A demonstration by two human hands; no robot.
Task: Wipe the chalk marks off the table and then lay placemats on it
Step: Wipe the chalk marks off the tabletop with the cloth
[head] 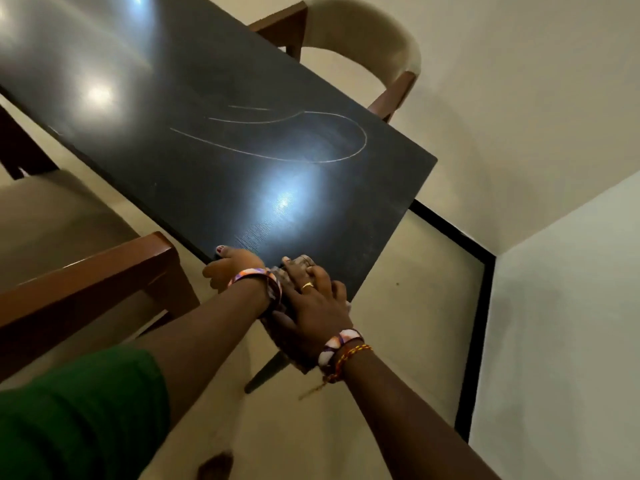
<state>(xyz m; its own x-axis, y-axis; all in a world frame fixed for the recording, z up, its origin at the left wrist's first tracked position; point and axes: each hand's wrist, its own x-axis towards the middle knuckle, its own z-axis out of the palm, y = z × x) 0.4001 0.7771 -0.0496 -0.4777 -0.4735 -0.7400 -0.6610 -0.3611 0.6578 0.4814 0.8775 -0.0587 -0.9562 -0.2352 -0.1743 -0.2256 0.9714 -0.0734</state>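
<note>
A black table (214, 168) carries thin white chalk marks (346, 147), a long loop and two shorter lines, near its far right end. My left hand (235, 268) grips the table's near corner edge, thumb on top. My right hand (308, 299) lies flat beside it at the same edge, pressing down on a brownish cloth (298, 263) that peeks out past the fingertips. Most of the cloth is hidden under the hand. No placemat is in view.
A beige-cushioned chair with a wooden frame (86, 268) stands at the left, close to my left arm. Another chair (377, 50) with a curved beige back stands at the table's far side. A white wall (561, 306) with a black skirting strip runs along the right.
</note>
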